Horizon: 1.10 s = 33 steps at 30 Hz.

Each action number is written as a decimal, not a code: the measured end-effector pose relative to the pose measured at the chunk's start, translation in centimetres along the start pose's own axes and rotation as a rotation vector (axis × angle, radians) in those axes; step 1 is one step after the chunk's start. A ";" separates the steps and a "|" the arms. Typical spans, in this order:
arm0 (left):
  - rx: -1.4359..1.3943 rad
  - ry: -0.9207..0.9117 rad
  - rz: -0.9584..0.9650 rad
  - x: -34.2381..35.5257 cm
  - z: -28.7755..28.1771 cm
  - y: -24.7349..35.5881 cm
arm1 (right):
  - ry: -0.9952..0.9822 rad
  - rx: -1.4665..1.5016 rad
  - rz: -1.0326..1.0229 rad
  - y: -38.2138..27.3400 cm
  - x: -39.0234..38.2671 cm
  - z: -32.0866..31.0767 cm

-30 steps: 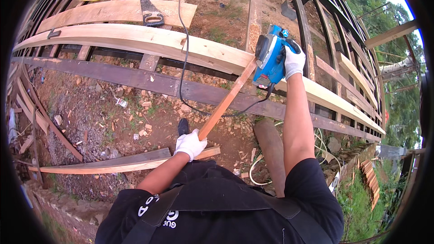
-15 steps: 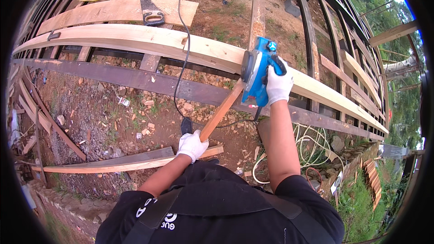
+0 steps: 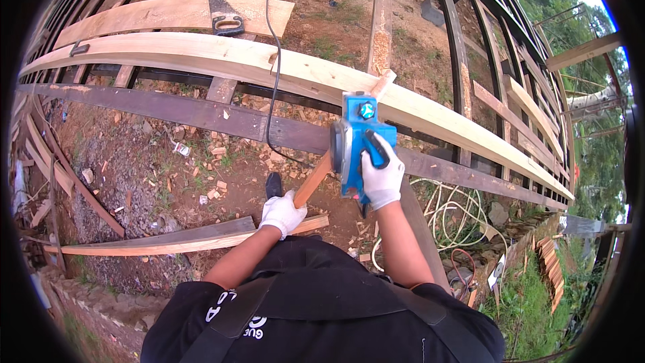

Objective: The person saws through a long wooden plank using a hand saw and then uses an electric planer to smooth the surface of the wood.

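Observation:
My right hand (image 3: 383,176), in a white glove, is wrapped round the handle of a blue electric planer (image 3: 356,151). The planer sits over the middle of a narrow wooden batten (image 3: 313,183), covering part of it. Closed on the batten's near end is my left hand (image 3: 282,216), gloved as well. At its far end, the batten reaches over a long pale timber beam (image 3: 195,55). Whether the planer's sole touches the wood is hidden.
A handsaw (image 3: 226,21) lies on a wide pale board (image 3: 148,19). A dark cord (image 3: 275,87) crosses the beams. Beyond a dark plank (image 3: 201,115) stretches a frame of joists. Wood offcuts (image 3: 216,191) litter the ground; a coiled pale hose (image 3: 457,212) lies at right.
The planer and my right hand have moved nearer to me and left along the batten. The batten's far end now shows past the planer. My left hand stays nearly in place.

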<state>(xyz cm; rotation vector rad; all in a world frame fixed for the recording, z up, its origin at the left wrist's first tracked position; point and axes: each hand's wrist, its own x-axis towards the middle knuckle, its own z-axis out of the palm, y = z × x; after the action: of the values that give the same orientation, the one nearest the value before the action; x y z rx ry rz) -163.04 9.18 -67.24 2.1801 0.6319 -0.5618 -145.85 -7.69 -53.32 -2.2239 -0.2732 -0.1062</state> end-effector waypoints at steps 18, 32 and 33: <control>0.037 -0.003 -0.006 -0.1 -0.4 -0.1 | 0.010 0.091 0.012 0.1 14.6 -2.8; -0.065 0.051 0.088 0.2 0.5 -0.4 | 0.062 -0.090 0.016 0.4 13.9 -3.6; -0.049 0.030 0.079 0.1 0.2 0.0 | 0.055 -0.157 -0.018 -0.1 15.9 -4.3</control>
<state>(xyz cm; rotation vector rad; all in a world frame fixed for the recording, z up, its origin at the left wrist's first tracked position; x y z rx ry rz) -162.96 9.09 -67.43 2.1603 0.5675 -0.4681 -130.32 -8.47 -47.82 -2.3702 -0.2623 -0.2040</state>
